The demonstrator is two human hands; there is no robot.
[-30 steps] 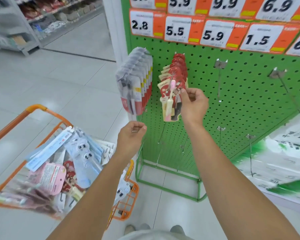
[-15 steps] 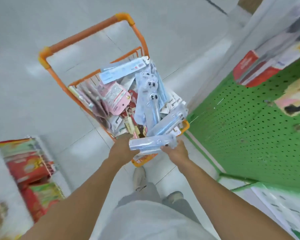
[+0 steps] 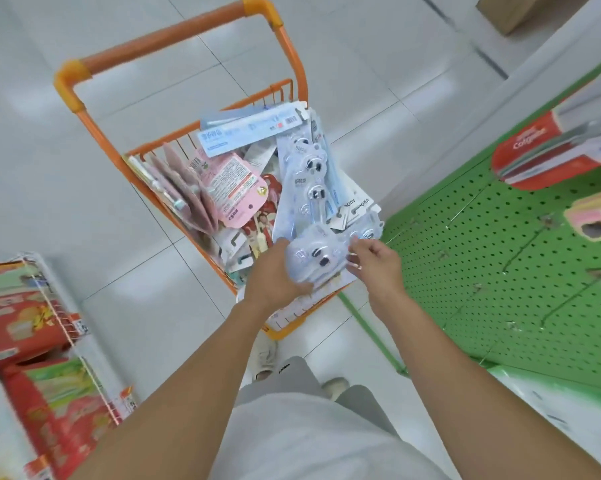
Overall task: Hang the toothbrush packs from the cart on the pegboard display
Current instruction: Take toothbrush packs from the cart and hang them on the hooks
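An orange wire cart [image 3: 188, 36] stands on the floor before me, piled with several toothbrush packs: pale blue panda packs [image 3: 306, 174], a pink pack [image 3: 236, 185] and a long white-blue pack [image 3: 250, 129]. Over the cart's near end my left hand [image 3: 274, 275] grips a pale blue panda pack [image 3: 318, 259] from below. My right hand [image 3: 375, 265] pinches the same pack's right edge. The green pegboard [image 3: 499, 271] rises at the right with bare metal hooks [image 3: 524, 251].
Red toothpaste packs [image 3: 541, 150] and a pale pack [image 3: 593, 213] hang at the pegboard's top right. A wire shelf of red and green packages [image 3: 32, 323] stands at the lower left. My shoes [image 3: 267, 358] are on the white tile floor below the cart.
A second ago my right hand was at the hanging packs on the pegboard. My view then swung down to the cart, and both hands now hold a blue panda pack instead of the long blue one.
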